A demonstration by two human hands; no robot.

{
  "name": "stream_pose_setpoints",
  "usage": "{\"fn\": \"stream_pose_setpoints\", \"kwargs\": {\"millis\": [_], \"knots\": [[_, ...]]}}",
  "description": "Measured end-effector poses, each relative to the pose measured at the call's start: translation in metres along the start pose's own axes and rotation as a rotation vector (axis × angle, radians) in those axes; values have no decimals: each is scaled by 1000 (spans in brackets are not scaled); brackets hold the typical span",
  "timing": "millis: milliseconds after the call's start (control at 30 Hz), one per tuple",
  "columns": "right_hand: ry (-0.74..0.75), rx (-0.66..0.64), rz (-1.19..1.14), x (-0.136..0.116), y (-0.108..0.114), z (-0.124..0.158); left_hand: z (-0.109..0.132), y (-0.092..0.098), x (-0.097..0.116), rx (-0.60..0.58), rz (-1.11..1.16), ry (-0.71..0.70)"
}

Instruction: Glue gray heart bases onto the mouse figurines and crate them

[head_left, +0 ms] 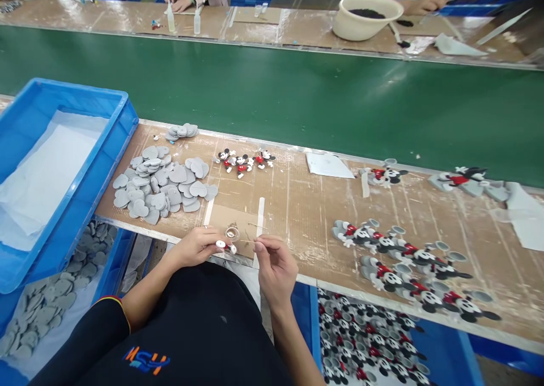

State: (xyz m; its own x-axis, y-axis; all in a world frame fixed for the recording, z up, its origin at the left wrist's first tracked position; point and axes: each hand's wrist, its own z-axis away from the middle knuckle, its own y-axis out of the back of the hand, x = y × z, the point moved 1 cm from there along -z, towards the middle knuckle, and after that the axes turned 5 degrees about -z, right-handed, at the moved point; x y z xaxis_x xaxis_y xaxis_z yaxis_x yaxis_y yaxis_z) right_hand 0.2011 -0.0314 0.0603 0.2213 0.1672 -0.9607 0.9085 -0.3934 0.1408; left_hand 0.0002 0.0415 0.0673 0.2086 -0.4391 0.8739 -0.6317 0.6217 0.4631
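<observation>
Tiny white-and-red moulded piece (224, 246) sits pinched in the person's left hand (196, 246), held just over the near edge of the worktop (297, 204), and that grip is closed firmly on it. The right hand (275, 270) is close beside it, its grip closed on a thin sliver (250, 240) too fine to make out. Whether the sliver touches the piece, I can't tell from here.

Just beyond the hands, a small glass dish (232, 234) with a little amber liquid stands on a cardboard square (242, 227). Further along are three small Mickey Mouse figures (240, 163), and to their left lies a heap of grey heart-shaped foam pieces (161, 182). Larger Mickey Mouse figures with grey backing (399, 255) lie in rows to the right.

A blue crate (85, 94) lined with a white sheet stands at the worktop's left end, and a blue bin (314, 329) packed with more figures sits below the right side. Across a green conveyor belt (272, 85), a co-worker's hands (182, 0) rest near two dropper bottles (170, 18), and further right stands a cream bowl (368, 20) holding something dark.
</observation>
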Motion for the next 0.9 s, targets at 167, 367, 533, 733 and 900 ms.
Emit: {"fn": "stream_pose_setpoints", "kwargs": {"millis": [167, 367, 533, 733, 900], "knots": [[34, -54, 96, 17, -4, -3, 8, -2, -1, -20, 60, 59], [64, -173, 172, 35, -19, -7, 12, 3, -6, 25, -9, 94], [52, -207, 230, 42, -22, -7, 14, 7, -9, 36, -74, 98], [-25, -195, 144, 44, -21, -8, 12, 6, -7, 22, -54, 90], [-80, -176, 106, 46, -21, -8, 10, 8, -5, 25, -53, 91]]}}
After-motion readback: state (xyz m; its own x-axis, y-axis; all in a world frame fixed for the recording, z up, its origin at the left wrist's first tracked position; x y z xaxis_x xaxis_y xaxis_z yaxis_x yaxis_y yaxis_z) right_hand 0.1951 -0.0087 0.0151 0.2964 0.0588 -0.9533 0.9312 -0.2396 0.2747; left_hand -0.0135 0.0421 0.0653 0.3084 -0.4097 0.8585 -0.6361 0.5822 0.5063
